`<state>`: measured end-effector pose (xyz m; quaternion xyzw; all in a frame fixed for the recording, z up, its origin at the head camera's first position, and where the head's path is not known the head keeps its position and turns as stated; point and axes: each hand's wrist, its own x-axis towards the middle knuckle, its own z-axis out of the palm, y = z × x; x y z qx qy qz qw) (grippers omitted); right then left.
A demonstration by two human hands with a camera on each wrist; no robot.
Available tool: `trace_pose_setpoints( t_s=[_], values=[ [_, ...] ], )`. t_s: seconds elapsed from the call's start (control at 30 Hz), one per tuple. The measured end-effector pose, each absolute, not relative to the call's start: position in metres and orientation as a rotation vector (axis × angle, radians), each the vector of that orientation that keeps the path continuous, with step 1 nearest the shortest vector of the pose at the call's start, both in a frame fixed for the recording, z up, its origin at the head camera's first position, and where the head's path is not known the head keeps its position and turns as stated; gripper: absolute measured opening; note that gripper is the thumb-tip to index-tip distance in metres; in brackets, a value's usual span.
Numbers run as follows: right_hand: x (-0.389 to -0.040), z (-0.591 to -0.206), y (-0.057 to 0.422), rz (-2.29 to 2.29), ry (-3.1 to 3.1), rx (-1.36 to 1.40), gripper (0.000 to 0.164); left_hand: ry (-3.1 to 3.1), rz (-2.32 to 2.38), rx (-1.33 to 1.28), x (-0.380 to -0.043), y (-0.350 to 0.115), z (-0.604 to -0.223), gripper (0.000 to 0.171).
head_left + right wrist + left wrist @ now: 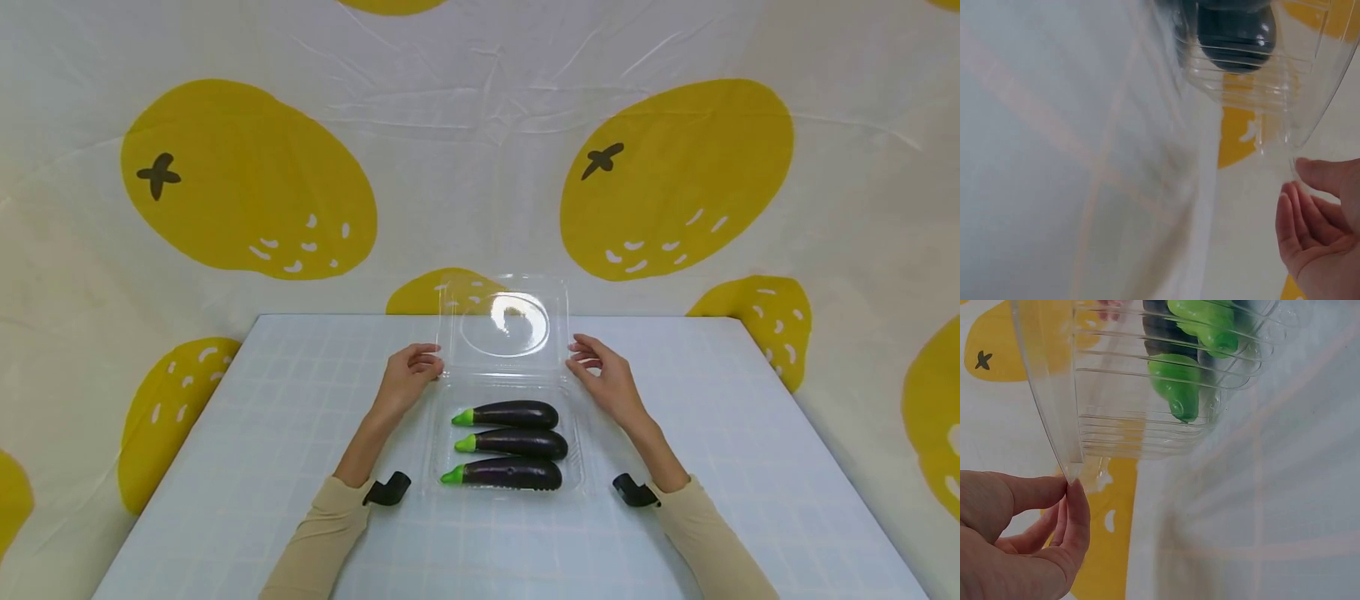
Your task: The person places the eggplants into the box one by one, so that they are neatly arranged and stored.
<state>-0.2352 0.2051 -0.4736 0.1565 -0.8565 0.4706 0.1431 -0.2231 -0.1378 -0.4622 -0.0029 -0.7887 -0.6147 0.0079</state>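
A clear plastic clamshell container (579,454) lies on the table with its lid (468,321) raised at the back. Three dark eggplants (517,414) with green stem ends lie side by side in the base. At the lid's left edge, the left hand (408,379) pinches the thin plastic between thumb and finger. This hand (1041,531) shows the pinch close up in the left wrist view. By the lid's right edge is the right hand (607,379). In the right wrist view the thumb and fingers of that hand (1319,225) stand slightly apart beside the plastic edge.
The white table (300,433) has a faint checked pattern. Behind it hangs a pale cloth (465,167) printed with large yellow fruit shapes. Black wrist devices (387,489) sit at both sleeve cuffs, one on either side of the container.
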Motion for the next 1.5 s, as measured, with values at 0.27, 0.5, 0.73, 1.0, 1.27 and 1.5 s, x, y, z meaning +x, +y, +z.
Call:
trace_pose_setpoints(
  t_s=[0.27,0.5,0.73,1.0,1.27,1.5],
  values=[
    [-0.235,-0.467,0.206,1.324,-2.404,0.474,0.042,-2.476,-1.878,-0.033,-0.221,-0.137,-0.456,0.031],
    [-0.233,-0.461,0.207,1.367,-2.401,0.447,0.037,-2.495,-1.832,-0.022,-0.22,-0.138,-0.452,0.029],
    [-0.229,-0.454,0.206,1.439,-2.387,0.428,0.031,-2.466,-1.864,-0.041,-0.22,-0.14,-0.452,0.027],
    [-0.203,-0.421,0.195,1.51,-2.429,0.374,0.02,-2.384,-1.906,-0.068,-0.214,-0.14,-0.452,0.022],
    [-0.208,-0.436,0.206,1.508,-2.47,0.325,0.025,-2.353,-1.952,-0.082,-0.206,-0.143,-0.454,0.022],
    [-0.207,-0.444,0.212,1.62,-2.441,0.354,0.031,-2.386,-1.964,-0.023,-0.201,-0.144,-0.454,0.027]
  ],
)
